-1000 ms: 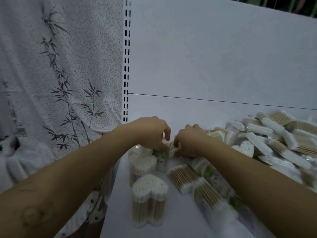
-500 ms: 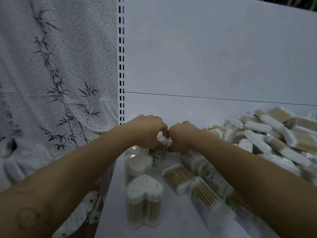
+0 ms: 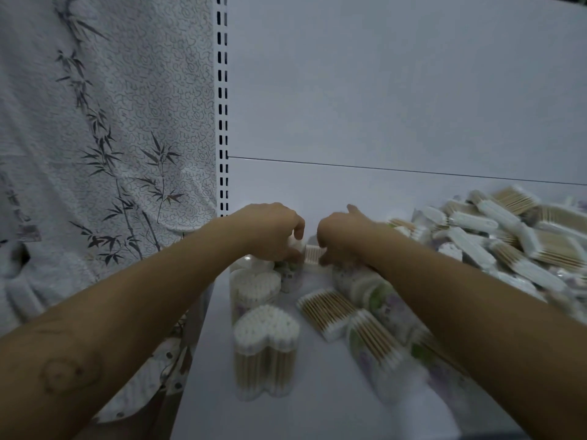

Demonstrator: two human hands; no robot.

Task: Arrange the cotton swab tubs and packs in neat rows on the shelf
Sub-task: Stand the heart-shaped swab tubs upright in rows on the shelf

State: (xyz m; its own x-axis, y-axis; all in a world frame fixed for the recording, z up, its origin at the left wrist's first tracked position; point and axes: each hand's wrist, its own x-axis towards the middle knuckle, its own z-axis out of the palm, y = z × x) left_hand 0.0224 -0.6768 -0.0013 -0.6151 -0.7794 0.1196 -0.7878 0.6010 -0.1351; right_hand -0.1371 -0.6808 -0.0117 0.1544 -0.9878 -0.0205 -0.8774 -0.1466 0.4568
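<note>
Left hand (image 3: 270,233), right hand (image 3: 344,239), fingers (image 3: 298,224) curled

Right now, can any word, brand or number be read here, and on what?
No text is readable.
Bamboo-print cloth: dark brush marks near its left edge, too blurred to read.
Flowered tub: label print too blurred to read.

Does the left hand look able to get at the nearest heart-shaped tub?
Probably yes, once it lets go: the left hand and right hand seem to grip a swab pack further back. The nearest heart-shaped tub stands upright beside the left forearm, with nothing on top or in front.
</note>
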